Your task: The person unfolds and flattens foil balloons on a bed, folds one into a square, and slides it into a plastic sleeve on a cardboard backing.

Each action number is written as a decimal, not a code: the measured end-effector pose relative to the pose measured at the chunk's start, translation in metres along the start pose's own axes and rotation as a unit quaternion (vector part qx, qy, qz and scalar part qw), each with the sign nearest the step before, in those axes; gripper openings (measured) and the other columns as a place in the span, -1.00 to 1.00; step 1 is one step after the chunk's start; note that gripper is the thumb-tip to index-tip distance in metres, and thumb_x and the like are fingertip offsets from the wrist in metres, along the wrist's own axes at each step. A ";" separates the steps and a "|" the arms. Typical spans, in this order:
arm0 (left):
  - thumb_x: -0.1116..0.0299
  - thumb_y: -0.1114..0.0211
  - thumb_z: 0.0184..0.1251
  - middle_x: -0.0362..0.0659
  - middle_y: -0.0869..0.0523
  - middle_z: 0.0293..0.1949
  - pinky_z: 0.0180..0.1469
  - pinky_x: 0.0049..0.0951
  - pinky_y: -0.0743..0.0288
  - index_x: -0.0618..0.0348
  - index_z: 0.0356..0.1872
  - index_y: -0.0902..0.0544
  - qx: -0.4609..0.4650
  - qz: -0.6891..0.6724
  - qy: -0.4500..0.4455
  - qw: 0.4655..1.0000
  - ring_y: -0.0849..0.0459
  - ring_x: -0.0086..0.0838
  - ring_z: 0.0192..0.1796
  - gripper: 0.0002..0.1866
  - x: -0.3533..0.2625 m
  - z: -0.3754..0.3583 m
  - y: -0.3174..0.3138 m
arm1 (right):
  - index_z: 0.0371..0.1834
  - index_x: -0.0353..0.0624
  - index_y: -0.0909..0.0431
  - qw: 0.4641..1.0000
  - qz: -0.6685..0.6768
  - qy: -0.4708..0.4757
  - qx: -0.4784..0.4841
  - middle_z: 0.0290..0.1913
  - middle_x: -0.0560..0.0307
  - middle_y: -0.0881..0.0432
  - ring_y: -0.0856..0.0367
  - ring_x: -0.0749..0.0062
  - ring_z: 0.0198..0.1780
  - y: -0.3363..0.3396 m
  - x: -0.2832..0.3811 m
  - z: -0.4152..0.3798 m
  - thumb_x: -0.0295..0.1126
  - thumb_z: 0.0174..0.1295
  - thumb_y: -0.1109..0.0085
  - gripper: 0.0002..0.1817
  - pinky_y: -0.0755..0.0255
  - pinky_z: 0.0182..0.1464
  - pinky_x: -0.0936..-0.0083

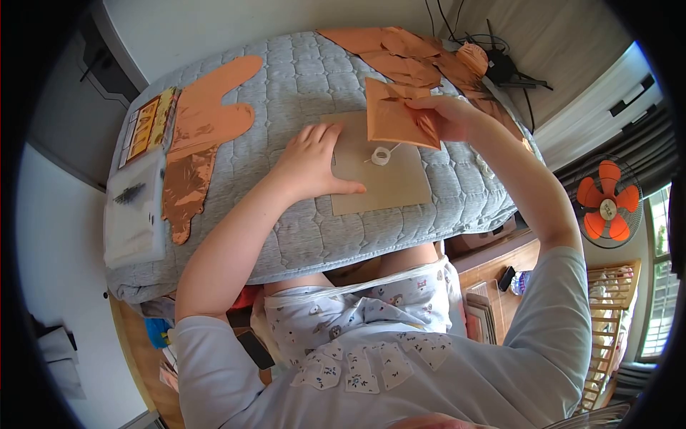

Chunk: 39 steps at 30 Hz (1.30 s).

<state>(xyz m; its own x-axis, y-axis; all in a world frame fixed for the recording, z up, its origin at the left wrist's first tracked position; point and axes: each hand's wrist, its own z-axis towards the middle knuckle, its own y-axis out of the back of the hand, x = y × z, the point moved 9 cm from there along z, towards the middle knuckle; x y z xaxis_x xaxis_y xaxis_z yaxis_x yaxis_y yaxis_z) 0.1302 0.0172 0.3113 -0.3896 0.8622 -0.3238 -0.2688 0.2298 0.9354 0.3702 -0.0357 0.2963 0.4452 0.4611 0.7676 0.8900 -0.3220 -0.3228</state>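
Observation:
My right hand [449,119] grips a flat, roughly square piece of folded copper-coloured foil [389,118] by its right side, raised over the bed. The thumb lies on top of it and the other fingers are mostly hidden behind. My left hand [314,161] rests with fingers spread at the left edge of a brown cardboard sheet [393,189]. On the cardboard, below the foil, sits a small white roll [381,156] of ribbon or tape with a loose end sticking out.
Flat copper foil balloons [218,129] lie on the quilted bed [300,86] at left, beside a printed packet [148,127] and a clear plastic bag [134,214]. More crumpled foil [400,53] lies at the back right. An orange-bladed fan [608,207] stands at right.

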 end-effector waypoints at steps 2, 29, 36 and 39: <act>-0.42 -0.53 -0.11 0.10 -0.40 0.48 0.59 -0.11 -0.19 0.37 0.52 -0.27 -0.010 0.004 -0.005 1.000 -0.29 -0.07 0.56 0.30 0.000 0.000 -0.001 | 0.33 -0.30 -0.44 1.000 0.006 -0.007 0.013 0.26 -0.04 -0.64 -0.65 0.27 0.27 -0.005 -0.008 0.001 -0.41 0.48 -0.21 -0.58 -0.50 0.42 0.26; -0.27 -0.20 0.50 0.18 -0.32 0.57 0.63 -0.15 -0.13 0.37 0.60 -0.19 -0.123 -0.231 -0.067 0.963 -0.23 -0.05 0.64 -0.02 -0.008 0.013 0.022 | 0.25 -0.33 -0.52 0.985 -0.163 0.052 -0.023 0.18 -0.01 -0.69 -0.73 0.35 0.15 -0.040 -0.035 -0.020 -0.45 0.36 -0.37 -0.57 -0.64 0.22 0.42; -0.16 -0.08 0.58 0.13 -0.19 0.64 0.69 -0.14 0.03 0.34 0.61 -0.17 -0.008 -0.011 -0.065 0.998 -0.09 -0.13 0.70 -0.14 -0.022 0.017 -0.021 | 0.26 -0.31 -0.53 0.957 -0.280 0.072 -0.022 0.13 0.05 -0.72 -0.74 0.43 0.07 -0.052 -0.031 -0.021 -0.43 0.30 -0.41 -0.52 -0.64 0.13 0.50; -0.20 -0.06 0.57 0.13 -0.21 0.63 0.69 -0.12 0.03 0.35 0.61 -0.17 -0.002 0.006 -0.067 0.998 -0.12 -0.11 0.69 -0.11 -0.021 0.019 -0.024 | 0.26 -0.31 -0.53 0.929 -0.361 0.078 -0.027 0.09 0.07 -0.74 -0.73 0.44 0.09 -0.056 -0.026 -0.026 -0.32 0.30 -0.44 -0.48 -0.62 0.14 0.47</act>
<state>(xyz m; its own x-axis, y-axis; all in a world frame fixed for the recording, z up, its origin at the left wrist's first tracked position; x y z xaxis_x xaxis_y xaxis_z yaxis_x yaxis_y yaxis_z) 0.1616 0.0021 0.2981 -0.2720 0.9171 -0.2915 -0.2685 0.2185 0.9382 0.3064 -0.0516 0.3089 -0.2883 0.4483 0.8461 0.9433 -0.0187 0.3314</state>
